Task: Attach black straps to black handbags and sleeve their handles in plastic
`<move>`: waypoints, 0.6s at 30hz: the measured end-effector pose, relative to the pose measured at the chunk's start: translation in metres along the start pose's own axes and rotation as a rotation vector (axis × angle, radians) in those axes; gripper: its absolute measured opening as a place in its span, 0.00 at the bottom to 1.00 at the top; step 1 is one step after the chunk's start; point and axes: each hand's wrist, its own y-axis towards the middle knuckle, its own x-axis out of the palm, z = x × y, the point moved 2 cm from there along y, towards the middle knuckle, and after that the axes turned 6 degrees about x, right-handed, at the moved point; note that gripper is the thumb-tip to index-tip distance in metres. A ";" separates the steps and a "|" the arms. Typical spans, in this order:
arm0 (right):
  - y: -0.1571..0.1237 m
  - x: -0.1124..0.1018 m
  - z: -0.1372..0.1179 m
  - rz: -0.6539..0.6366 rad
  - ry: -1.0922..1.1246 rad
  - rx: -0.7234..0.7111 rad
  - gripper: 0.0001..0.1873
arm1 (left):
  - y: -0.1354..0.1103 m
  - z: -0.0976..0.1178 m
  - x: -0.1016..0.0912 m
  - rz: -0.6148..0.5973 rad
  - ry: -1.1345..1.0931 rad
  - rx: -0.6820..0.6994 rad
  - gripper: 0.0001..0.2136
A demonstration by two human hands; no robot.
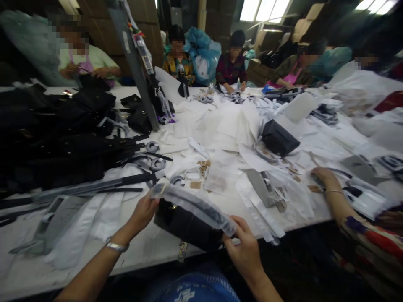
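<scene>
A black handbag (185,226) rests at the table's front edge, close to my body. Its arched handle (197,204) is wrapped in clear plastic. With fingers closed, my left hand (141,216) grips the handle's left end. At the other end, the fingers of my right hand (244,245) pinch the wrapped handle beside the bag's right side. A small tag (182,251) hangs from the bag's front. Just beyond the bag lie brown paper pieces (195,184) and a white sheet (217,178).
Black bags (63,126) pile up on the left, near a grey post (138,67). White wrapping sheets (217,126) cover the middle. A co-worker's arm (335,195) reaches in from the right. Several people sit across the table (132,256). A dark pouch (280,137) lies right of centre.
</scene>
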 end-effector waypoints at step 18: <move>-0.058 0.017 0.085 -0.040 0.104 0.133 0.20 | 0.039 -0.069 0.057 -0.086 0.077 -0.111 0.10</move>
